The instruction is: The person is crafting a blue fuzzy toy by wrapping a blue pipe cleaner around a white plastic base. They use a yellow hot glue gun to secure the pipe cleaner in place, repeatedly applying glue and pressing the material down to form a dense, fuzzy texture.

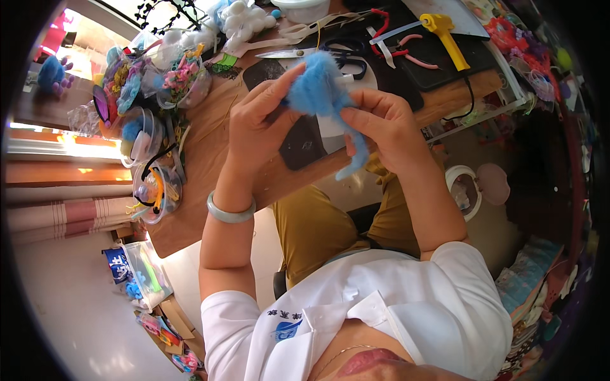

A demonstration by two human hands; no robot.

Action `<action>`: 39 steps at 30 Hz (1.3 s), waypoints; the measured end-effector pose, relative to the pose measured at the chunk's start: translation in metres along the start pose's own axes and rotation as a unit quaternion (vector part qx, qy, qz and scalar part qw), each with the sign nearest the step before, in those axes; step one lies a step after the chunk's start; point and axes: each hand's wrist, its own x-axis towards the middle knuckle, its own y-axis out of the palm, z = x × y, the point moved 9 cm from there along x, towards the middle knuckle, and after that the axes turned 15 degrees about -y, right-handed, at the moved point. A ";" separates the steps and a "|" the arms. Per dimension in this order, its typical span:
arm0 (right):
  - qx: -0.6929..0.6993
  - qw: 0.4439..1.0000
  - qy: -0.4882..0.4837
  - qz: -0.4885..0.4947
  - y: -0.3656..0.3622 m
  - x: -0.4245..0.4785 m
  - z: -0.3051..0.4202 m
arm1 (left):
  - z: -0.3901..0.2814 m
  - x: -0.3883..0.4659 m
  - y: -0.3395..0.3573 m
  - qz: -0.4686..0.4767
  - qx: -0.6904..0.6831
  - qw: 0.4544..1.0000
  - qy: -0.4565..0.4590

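Above the table's front edge, both hands hold a fluffy light-blue craft piece (314, 85), which looks made of fuzzy chenille stem. My left hand (259, 119) supports its rounded upper part from the left, thumb and fingers spread around the fluff. With thumb and fingertips, my right hand (381, 121) pinches the narrower right side. A thin blue fuzzy strip (355, 159) hangs below the right fingers. Behind the piece lie large dark-handled scissors (290, 54), partly hidden, on a dark mat (302, 147) with a pale round area.
A yellow hot-glue gun (443, 35) with a glue stick lies at the back right, beside red-handled pliers (405, 50). Clear tubs (157, 195) of craft bits line the left edge of the wooden table (205, 166). White pompoms (243, 21) sit at the back. A lidded white bin (464, 190) stands on the floor.
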 end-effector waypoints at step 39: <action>-0.232 0.951 -0.173 -0.108 0.006 0.007 0.019 | 0.013 -0.003 0.016 0.000 -0.269 0.963 -0.010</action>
